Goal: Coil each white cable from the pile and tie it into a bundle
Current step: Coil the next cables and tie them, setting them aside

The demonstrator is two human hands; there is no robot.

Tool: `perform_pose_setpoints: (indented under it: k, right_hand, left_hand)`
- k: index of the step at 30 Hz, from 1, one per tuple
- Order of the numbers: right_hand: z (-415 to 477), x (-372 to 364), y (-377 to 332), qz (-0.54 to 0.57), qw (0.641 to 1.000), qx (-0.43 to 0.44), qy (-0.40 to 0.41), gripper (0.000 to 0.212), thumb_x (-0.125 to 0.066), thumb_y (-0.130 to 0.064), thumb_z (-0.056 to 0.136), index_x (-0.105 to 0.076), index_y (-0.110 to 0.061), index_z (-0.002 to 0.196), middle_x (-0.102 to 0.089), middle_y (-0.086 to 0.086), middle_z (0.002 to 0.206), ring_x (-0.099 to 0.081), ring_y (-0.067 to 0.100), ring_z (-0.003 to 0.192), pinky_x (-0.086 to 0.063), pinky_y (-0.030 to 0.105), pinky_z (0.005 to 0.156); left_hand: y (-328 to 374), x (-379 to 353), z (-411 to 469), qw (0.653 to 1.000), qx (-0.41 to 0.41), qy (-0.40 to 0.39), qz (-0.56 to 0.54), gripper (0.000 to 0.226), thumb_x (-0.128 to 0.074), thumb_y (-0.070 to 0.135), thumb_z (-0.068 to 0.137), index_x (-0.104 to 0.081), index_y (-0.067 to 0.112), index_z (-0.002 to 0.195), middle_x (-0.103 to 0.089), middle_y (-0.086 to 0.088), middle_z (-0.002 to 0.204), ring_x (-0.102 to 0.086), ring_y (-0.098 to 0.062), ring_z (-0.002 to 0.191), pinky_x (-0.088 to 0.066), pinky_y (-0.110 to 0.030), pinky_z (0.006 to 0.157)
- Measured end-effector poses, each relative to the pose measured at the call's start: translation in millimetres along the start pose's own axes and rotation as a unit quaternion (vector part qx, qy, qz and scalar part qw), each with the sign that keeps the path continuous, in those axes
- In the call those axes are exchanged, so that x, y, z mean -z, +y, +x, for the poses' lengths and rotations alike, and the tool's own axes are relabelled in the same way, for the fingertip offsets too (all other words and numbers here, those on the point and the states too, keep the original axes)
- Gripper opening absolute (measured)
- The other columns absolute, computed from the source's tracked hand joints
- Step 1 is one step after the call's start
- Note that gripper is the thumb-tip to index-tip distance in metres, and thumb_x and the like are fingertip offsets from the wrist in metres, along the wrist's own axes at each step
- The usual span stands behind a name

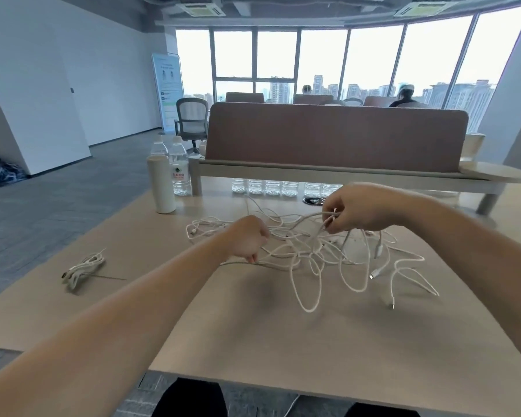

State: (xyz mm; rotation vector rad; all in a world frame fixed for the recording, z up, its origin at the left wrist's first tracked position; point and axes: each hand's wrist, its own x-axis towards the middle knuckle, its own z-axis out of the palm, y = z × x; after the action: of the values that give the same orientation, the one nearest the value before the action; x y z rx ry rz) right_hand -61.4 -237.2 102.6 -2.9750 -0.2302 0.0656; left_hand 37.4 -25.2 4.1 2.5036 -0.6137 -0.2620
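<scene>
Pile: we are seeing the white cables (pixel 315 246) lying tangled mid-table (pixel 253 341), between our hands.
Left hand (pixel 247 239): we are pinching one strand low, fingers curled round it.
Right hand (pixel 355 212): we are gripping several loops, lifted above the pile.
Handling: we are judging them light, limp and quick to snag.
Hold: we are favouring a plug end (pixel 372 276), easing one cable free.
Tied bundle (pixel 83 267): lying well apart, leftward.

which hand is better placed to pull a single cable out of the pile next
Probably the left hand: it grips one strand at the edge of the pile. The right hand pinches several raised strands, better for holding the tangle back.
</scene>
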Motion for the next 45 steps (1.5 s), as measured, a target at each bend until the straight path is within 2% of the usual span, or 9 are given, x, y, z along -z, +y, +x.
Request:
perform_pose_setpoints:
  k: [5, 9, 16, 21, 24, 30, 35, 39, 45]
  right_hand:
    - [-11.4, 13.2, 17.0, -0.011, 1.000, -0.008, -0.008, 0.005, -0.076, -0.025, 0.083, -0.071, -0.026, 0.083, -0.064, -0.011, 0.070, -0.053, 0.003, 0.059, -0.040, 0.021, 0.057]
    - [-11.2, 12.0, 28.4, 0.004, 1.000, -0.020, -0.010, 0.008, -0.077, -0.026, 0.084, -0.070, -0.029, 0.082, -0.065, -0.012, 0.072, -0.057, 0.005, 0.065, -0.042, 0.024, 0.060]
    - [-13.4, 9.2, 33.9, 0.019, 1.000, -0.024, 0.001, 0.005, -0.076, -0.024, 0.084, -0.071, -0.025, 0.085, -0.067, -0.009, 0.075, -0.058, 0.009, 0.069, -0.045, 0.027, 0.065]
    - [-19.4, 12.7, 37.6, 0.034, 0.999, -0.023, 0.012, 0.007, -0.076, -0.025, 0.084, -0.071, -0.026, 0.080, -0.065, -0.009, 0.069, -0.056, 0.010, 0.064, -0.043, 0.026, 0.061]
    - [-24.7, 16.2, 37.5, 0.057, 0.998, -0.029, 0.007, 0.011, -0.077, -0.024, 0.084, -0.070, -0.027, 0.075, -0.063, -0.010, 0.062, -0.054, 0.010, 0.058, -0.044, 0.025, 0.058]
    - [-33.9, 10.9, 21.8, 0.025, 0.999, -0.034, -0.001, 0.004, -0.075, -0.021, 0.084, -0.072, -0.021, 0.081, -0.068, -0.006, 0.071, -0.058, 0.011, 0.063, -0.044, 0.024, 0.060]
    - [-30.1, -24.4, -0.6, -0.040, 0.999, -0.018, -0.033, 0.006, -0.072, -0.022, 0.085, -0.071, -0.016, 0.088, -0.065, -0.008, 0.069, -0.058, 0.012, 0.069, -0.040, 0.022, 0.057]
    - [-20.2, -56.0, -9.6, -0.069, 0.995, -0.012, -0.066, 0.007, -0.072, -0.023, 0.088, -0.068, -0.020, 0.083, -0.065, -0.003, 0.076, -0.058, 0.019, 0.076, -0.037, 0.026, 0.057]
    - [-19.5, -57.2, -8.4, -0.018, 0.997, -0.024, -0.068, 0.019, -0.076, -0.025, 0.085, -0.074, -0.016, 0.102, -0.070, -0.003, 0.088, -0.059, 0.012, 0.075, -0.039, 0.023, 0.058]
  left_hand:
    - [14.2, -25.3, 28.2, 1.000, 0.022, -0.004, -0.020, 0.030, -0.045, 0.002, 0.094, -0.063, 0.001, 0.119, -0.067, -0.016, 0.069, -0.060, -0.015, 0.043, -0.053, -0.022, 0.054]
    - [18.5, -39.0, 42.8, 0.999, 0.018, 0.014, 0.023, 0.024, -0.058, 0.011, 0.092, -0.068, -0.010, 0.098, -0.063, -0.014, 0.064, -0.053, -0.017, 0.045, -0.036, -0.015, 0.037]
    - [24.5, -46.4, 54.0, 0.997, -0.009, 0.068, 0.025, 0.013, -0.061, 0.007, 0.090, -0.072, 0.001, 0.094, -0.070, -0.015, 0.095, -0.060, -0.024, 0.083, -0.042, -0.027, 0.070]
    - [34.5, 0.5, 33.8, 0.987, -0.060, 0.145, 0.027, 0.021, -0.058, 0.009, 0.093, -0.062, 0.014, 0.073, -0.062, 0.004, 0.073, -0.053, -0.012, 0.066, -0.038, -0.021, 0.058]
    - [43.4, 43.4, -0.2, 0.981, -0.090, 0.161, 0.058, 0.013, -0.062, 0.016, 0.095, -0.067, 0.014, 0.084, -0.058, 0.011, 0.071, -0.052, -0.006, 0.064, -0.036, -0.015, 0.056]
    - [31.0, 73.3, -68.9, 0.973, -0.059, 0.066, 0.212, 0.013, -0.062, 0.021, 0.096, -0.065, 0.021, 0.083, -0.064, 0.009, 0.074, -0.058, -0.006, 0.061, -0.042, -0.022, 0.058]
    - [-11.5, 31.8, -79.5, 0.985, 0.019, -0.019, 0.170, 0.022, -0.051, 0.005, 0.093, -0.053, 0.016, 0.073, -0.064, -0.012, 0.069, -0.065, -0.023, 0.049, -0.047, -0.024, 0.052]
    - [-27.7, -1.7, -78.8, 0.978, 0.007, -0.003, 0.207, 0.022, -0.053, 0.008, 0.092, -0.051, 0.020, 0.074, -0.061, -0.002, 0.072, -0.065, -0.018, 0.055, -0.038, -0.019, 0.047]
    - [-14.2, -15.1, -77.1, 0.959, 0.023, -0.063, 0.275, 0.022, -0.049, 0.014, 0.097, -0.068, 0.012, 0.110, -0.070, -0.009, 0.118, -0.063, -0.025, 0.101, -0.043, -0.027, 0.075]
